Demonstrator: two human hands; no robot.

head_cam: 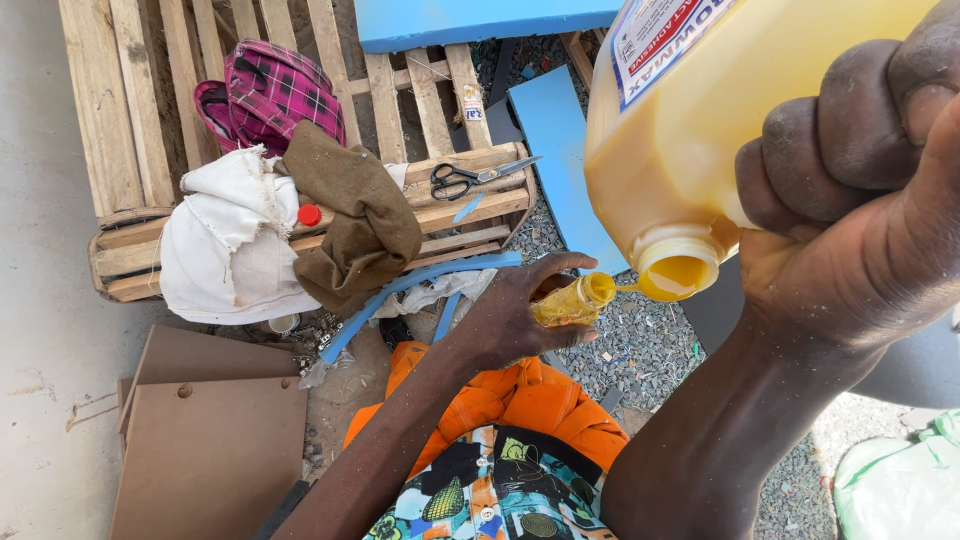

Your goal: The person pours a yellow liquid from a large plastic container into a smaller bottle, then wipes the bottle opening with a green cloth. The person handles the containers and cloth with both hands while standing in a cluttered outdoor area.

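Gravel ground, wooden pallet (pixel 440 215) with scissors (pixel 470 178) on near-right corner | right hand (pixel 860 210) clamped around big yellow jug (pixel 700 110), tipped mouth-down to pour | left hand (pixel 510 315) wrapped around small bottle (pixel 572 300), mouth just beside jug spout, over gravel beyond pallet edge

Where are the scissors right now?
In the head view, the black-handled scissors lie on the wooden pallet, left of centre, just right of the brown cloth and above the left hand.

Sunlit gravel ground (pixel 640 345), wooden pallet (pixel 150 90), blue boards (pixel 480 20), brown panels (pixel 210 450).
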